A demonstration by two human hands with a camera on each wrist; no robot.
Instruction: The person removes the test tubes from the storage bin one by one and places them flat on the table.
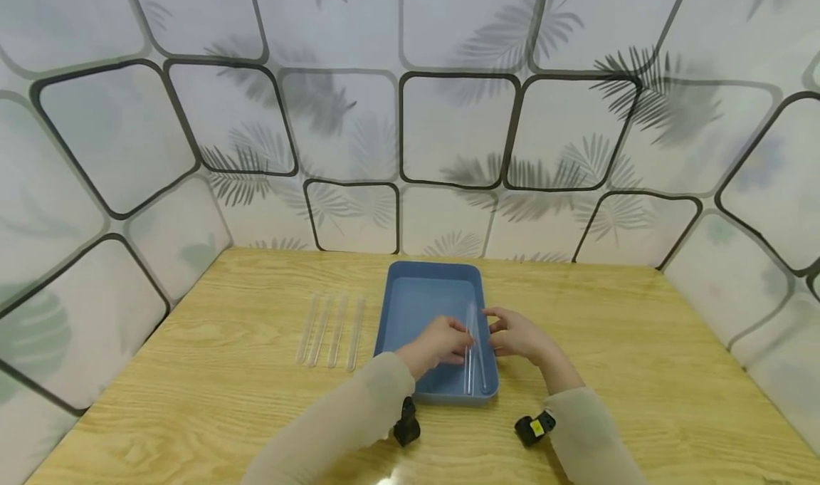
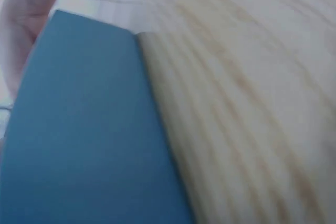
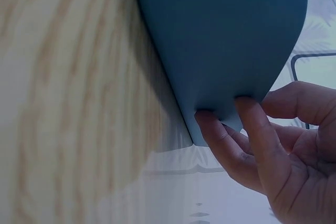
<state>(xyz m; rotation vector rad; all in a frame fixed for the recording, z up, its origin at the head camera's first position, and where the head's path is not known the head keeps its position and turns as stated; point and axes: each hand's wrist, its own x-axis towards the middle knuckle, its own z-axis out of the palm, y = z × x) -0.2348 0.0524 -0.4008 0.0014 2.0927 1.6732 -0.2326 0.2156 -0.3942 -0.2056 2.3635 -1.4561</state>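
A blue rectangular tray (image 1: 423, 293) sits on the wooden table, with slender clear tubes (image 1: 484, 374) lying lengthwise along its right side. Over the inside of the tray, my left hand (image 1: 442, 341) pinches one clear tube (image 1: 470, 371) between curled fingertips. Its fingers are out of sight in the left wrist view, where the tray's outer wall (image 2: 94, 119) fills the left part. My right hand (image 1: 520, 337) is at the tray's right side. In the right wrist view, its fingertips (image 3: 247, 103) touch the outer wall (image 3: 220, 40), fingers loosely bent.
Several more clear tubes (image 1: 336, 332) lie side by side on the table (image 1: 224, 371), left of the tray. A patterned cloth (image 1: 448, 129) rises behind the table and along both sides. Black wrist cameras (image 1: 533, 428) hang below both sleeves.
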